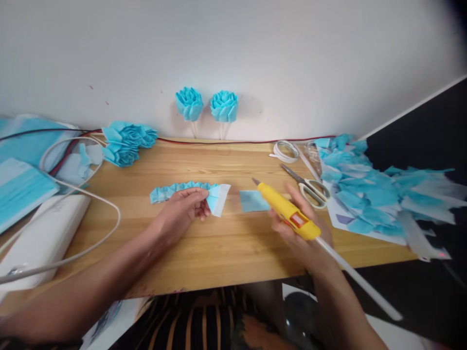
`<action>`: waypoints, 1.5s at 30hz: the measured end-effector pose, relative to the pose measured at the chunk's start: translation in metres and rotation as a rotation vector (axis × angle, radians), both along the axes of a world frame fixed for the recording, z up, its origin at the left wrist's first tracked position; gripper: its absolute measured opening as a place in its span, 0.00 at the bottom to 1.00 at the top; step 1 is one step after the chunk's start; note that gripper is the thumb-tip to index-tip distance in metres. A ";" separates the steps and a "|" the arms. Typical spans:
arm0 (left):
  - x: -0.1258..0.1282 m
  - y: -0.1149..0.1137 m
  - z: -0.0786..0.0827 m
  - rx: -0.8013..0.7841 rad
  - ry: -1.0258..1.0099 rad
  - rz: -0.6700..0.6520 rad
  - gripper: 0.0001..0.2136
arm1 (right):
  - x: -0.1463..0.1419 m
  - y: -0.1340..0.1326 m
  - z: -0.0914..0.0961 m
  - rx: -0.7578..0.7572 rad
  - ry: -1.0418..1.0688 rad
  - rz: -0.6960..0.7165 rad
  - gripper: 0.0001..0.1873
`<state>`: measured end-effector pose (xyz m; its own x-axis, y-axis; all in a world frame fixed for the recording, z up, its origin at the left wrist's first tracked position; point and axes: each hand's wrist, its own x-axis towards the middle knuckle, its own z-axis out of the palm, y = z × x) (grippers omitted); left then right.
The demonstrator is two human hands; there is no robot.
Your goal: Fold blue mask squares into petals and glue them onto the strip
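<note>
My left hand (186, 206) pinches the right end of a pleated blue strip (163, 193), where a folded piece with a white edge (223, 199) sticks out. The strip runs left along the tabletop in small pointed folds. In my right hand (301, 214) is a yellow glue gun (288, 208), its nozzle pointing up and left. A long white glue stick (361, 279) juts from its back end. Beneath the nozzle a flat blue rectangle (252, 200) lies on the wood, partly hidden by the gun and my fingers.
Scissors (310, 187) and a roll of white tape (285, 151) lie behind my right hand. Blue cut pieces (357, 180) are heaped at right. Two blue flowers on sticks (224, 107) stand against the wall; more flowers (127, 141) lie left, near a looping white cable (118, 218).
</note>
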<state>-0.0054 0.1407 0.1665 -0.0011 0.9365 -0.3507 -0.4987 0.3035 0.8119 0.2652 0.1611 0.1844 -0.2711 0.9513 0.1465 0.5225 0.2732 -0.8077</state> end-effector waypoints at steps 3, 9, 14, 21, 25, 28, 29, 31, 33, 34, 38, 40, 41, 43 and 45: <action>0.000 -0.001 0.000 -0.004 0.006 -0.012 0.09 | 0.033 0.029 -0.001 0.166 -0.381 0.018 0.43; 0.003 -0.002 0.001 0.007 0.054 -0.036 0.10 | 0.088 0.060 0.006 0.148 -0.693 0.200 0.37; 0.004 -0.002 0.002 0.030 0.097 -0.033 0.10 | 0.041 0.040 0.033 0.107 -0.381 0.040 0.31; 0.004 -0.003 0.003 0.073 0.164 0.001 0.11 | -0.064 0.038 0.007 -0.467 0.331 0.319 0.38; 0.003 -0.002 0.001 0.122 0.229 0.003 0.12 | -0.084 0.043 -0.001 -0.716 0.586 0.403 0.44; 0.002 0.000 0.001 0.146 0.292 -0.005 0.11 | -0.090 0.043 0.001 -0.800 0.633 0.372 0.48; 0.002 0.000 0.001 0.152 0.318 -0.007 0.11 | -0.092 0.043 0.001 -0.808 0.634 0.359 0.48; 0.002 0.001 0.002 0.161 0.368 -0.007 0.11 | -0.094 0.044 0.001 -0.805 0.630 0.343 0.46; 0.002 0.001 0.002 0.169 0.400 -0.005 0.11 | -0.096 0.044 -0.001 -0.794 0.614 0.339 0.45; 0.003 0.001 0.003 0.172 0.408 -0.003 0.11 | -0.097 0.044 -0.001 -0.784 0.603 0.340 0.44; 0.003 0.000 0.004 0.178 0.428 -0.003 0.11 | -0.101 0.043 0.000 -0.724 0.527 0.318 0.40; 0.003 0.000 0.005 0.183 0.439 -0.008 0.11 | -0.104 0.042 0.000 -0.697 0.504 0.303 0.40; 0.003 0.000 0.005 0.187 0.444 -0.011 0.11 | -0.104 0.042 0.001 -0.689 0.499 0.301 0.39; 0.003 0.001 0.005 0.193 0.452 -0.015 0.11 | -0.105 0.042 0.000 -0.675 0.495 0.306 0.39; 0.003 0.001 0.004 0.200 0.457 -0.012 0.11 | -0.103 0.042 0.000 -0.662 0.490 0.317 0.37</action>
<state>-0.0028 0.1418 0.1702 -0.1013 0.9863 -0.1305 -0.0761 0.1231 0.9895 0.1620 0.2033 0.1839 -0.5879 0.7726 -0.2395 0.0548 -0.2573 -0.9648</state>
